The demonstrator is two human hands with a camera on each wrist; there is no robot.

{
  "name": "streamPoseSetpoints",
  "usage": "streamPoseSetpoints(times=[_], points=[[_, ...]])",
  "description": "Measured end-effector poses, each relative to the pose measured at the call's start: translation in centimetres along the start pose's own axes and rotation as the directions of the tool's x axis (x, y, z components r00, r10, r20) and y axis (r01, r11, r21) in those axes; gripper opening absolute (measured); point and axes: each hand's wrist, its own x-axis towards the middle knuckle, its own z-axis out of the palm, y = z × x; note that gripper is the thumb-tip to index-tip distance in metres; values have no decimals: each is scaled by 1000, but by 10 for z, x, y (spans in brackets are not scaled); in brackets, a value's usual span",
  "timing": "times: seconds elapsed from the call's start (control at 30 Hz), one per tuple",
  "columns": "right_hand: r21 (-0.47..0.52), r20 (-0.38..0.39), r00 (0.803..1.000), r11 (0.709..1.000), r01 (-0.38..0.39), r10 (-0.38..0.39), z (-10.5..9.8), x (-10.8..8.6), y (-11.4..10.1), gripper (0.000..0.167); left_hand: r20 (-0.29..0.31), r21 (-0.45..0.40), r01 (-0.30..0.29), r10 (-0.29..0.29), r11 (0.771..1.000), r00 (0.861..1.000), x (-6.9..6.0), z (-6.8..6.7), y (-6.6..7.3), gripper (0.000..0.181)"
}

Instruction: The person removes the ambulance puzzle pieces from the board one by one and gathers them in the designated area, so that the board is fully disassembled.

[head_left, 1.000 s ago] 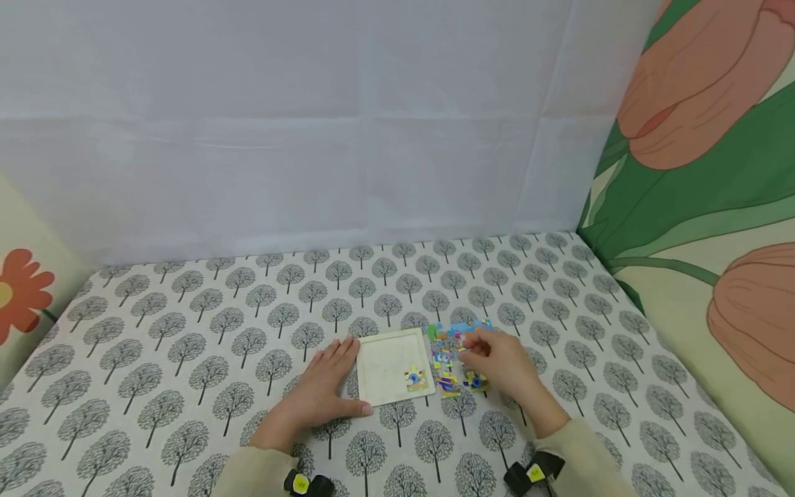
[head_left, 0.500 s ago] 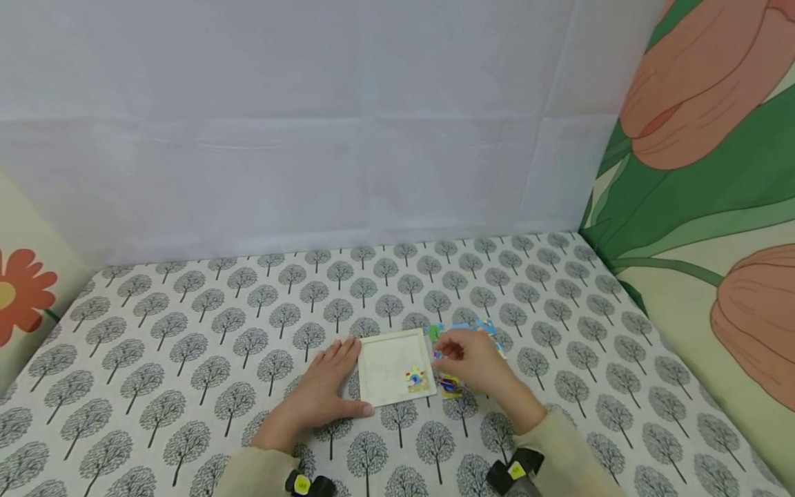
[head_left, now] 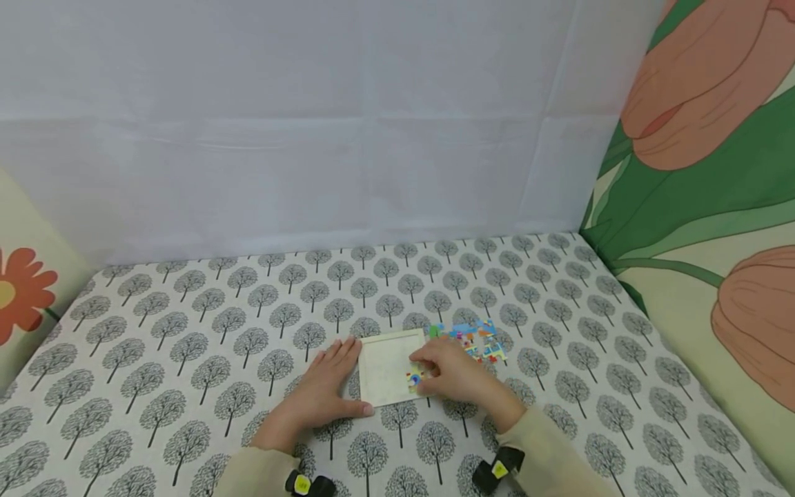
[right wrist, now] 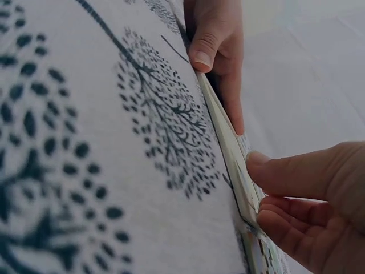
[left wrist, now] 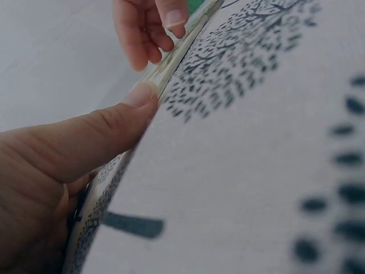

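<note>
A square, pale, shallow puzzle tray (head_left: 386,366) lies on the cloth. My left hand (head_left: 323,386) rests at its left side, fingers stretched along the edge and thumb at the near corner. In its lower right part sits a colourful puzzle piece (head_left: 413,379), partly covered by my right hand (head_left: 453,373). The right hand pinches a thin puzzle piece (right wrist: 248,185) between thumb and fingers, low over the tray's right side; the piece is seen nearly edge-on in the right wrist view. Several loose puzzle pieces (head_left: 487,342) lie right of the tray, some hidden behind the right hand.
A tree-patterned cloth (head_left: 217,359) covers the table. At the back hangs a white sheet (head_left: 310,138). A wall with large printed flowers (head_left: 695,159) stands on the right, and another flowered panel (head_left: 25,297) on the left.
My right hand has moved left from the loose pieces to the tray's right side, carrying a puzzle piece. The left hand and tray have hardly moved.
</note>
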Motion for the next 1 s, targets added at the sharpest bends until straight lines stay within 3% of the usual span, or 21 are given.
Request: streamPoseSetpoints(times=[0.43,0.7,1.0], points=[[-16,54,991,992,-122,123,3,12,-4,25,-6,24,-4,4,1000,1000,1,0,-2,111],[-38,99,975,979,-198,201,1,22,-8,26,-6,12,-3,3,1000,1000,2,0,-2,111],[-64,137,964,973,-220,227,0,26,-8,31,3,9,-2,2,1000,1000,2,2,-4,111]])
